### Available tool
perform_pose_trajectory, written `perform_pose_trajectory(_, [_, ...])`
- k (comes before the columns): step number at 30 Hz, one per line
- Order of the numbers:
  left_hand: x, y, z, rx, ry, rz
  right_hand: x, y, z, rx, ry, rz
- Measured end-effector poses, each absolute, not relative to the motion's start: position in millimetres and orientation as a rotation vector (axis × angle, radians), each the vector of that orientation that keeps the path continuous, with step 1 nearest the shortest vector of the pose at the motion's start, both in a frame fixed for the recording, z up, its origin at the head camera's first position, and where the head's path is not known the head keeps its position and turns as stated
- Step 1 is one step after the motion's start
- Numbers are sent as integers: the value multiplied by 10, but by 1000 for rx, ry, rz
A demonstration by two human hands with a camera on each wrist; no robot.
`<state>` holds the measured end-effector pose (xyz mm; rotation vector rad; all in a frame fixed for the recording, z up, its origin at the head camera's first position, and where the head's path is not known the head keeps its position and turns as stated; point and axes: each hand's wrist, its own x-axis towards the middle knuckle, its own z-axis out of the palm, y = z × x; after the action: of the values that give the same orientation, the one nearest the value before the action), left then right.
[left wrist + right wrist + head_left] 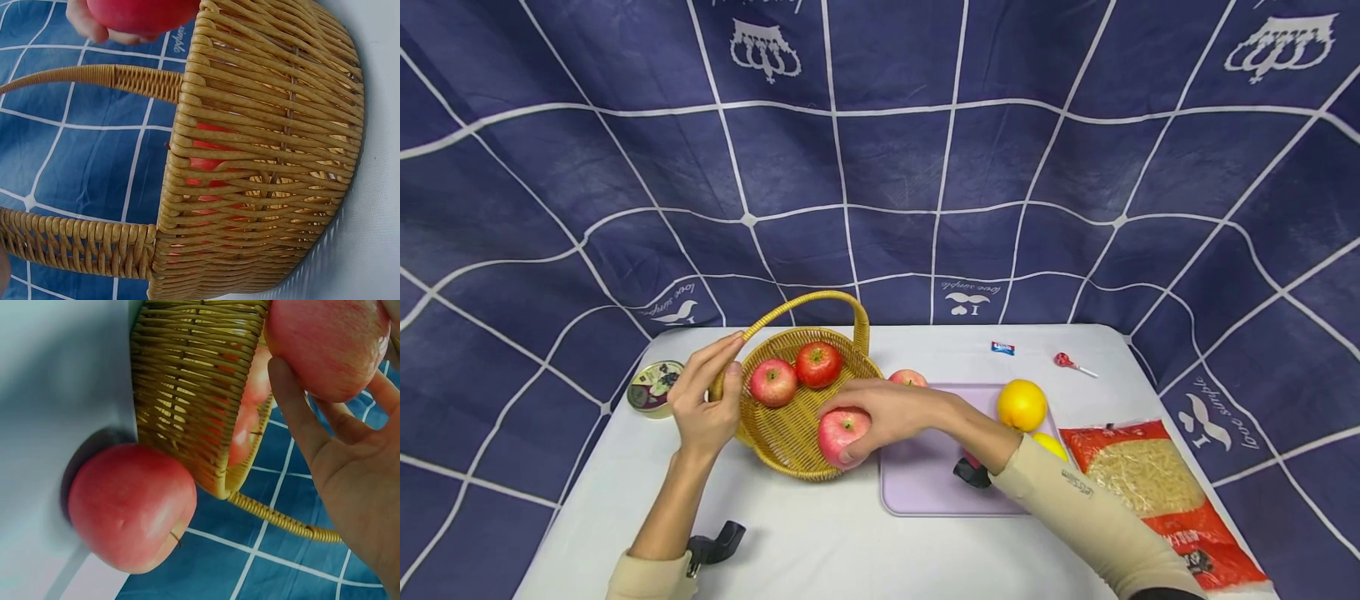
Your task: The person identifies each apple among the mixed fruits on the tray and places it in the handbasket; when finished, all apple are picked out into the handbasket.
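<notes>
A woven wicker basket (790, 457) with an arched handle (827, 296) stands on the white table. My left hand (703, 404) grips the handle's left side between thumb and fingers. Inside the basket lie two red apples, one (773, 382) on the left and the other (818, 364) beside it. Over the basket's right front, my right hand (902, 410) holds a pinkish apple (841, 435), its fingers round it above the rim in the right wrist view. Another apple (131, 509) rests on the table just outside the basket, partly hidden by my right hand in the head view.
A lilac tray (917, 500) lies right of the basket, with an orange (1022, 405) and a yellow fruit (1049, 446) partly behind my forearm. Farther right are a red food bag (1150, 479), a lollipop (1063, 360) and a small wrapped candy (1003, 347). A round tin (653, 387) stands left.
</notes>
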<state>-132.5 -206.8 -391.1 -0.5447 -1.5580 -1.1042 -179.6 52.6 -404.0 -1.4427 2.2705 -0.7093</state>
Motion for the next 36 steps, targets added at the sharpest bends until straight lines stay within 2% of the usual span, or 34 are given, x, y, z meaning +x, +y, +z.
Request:
perform_pose_trajectory(16, [-1327,-2062,-3914,-535,-1557,-1108,-1991,200,-4073,-1305,2273,-717])
perform_pose_trajectory(24, [-1328,-2057,-3914,-529,-1561,-1110,-2118,-6,-4171,-1340,2235,-677])
perform_pose_trajectory(36, [-1328,-2054,-3912,-534,-1558,-1108,-2186,-267,-4301,-1257,2243,-471])
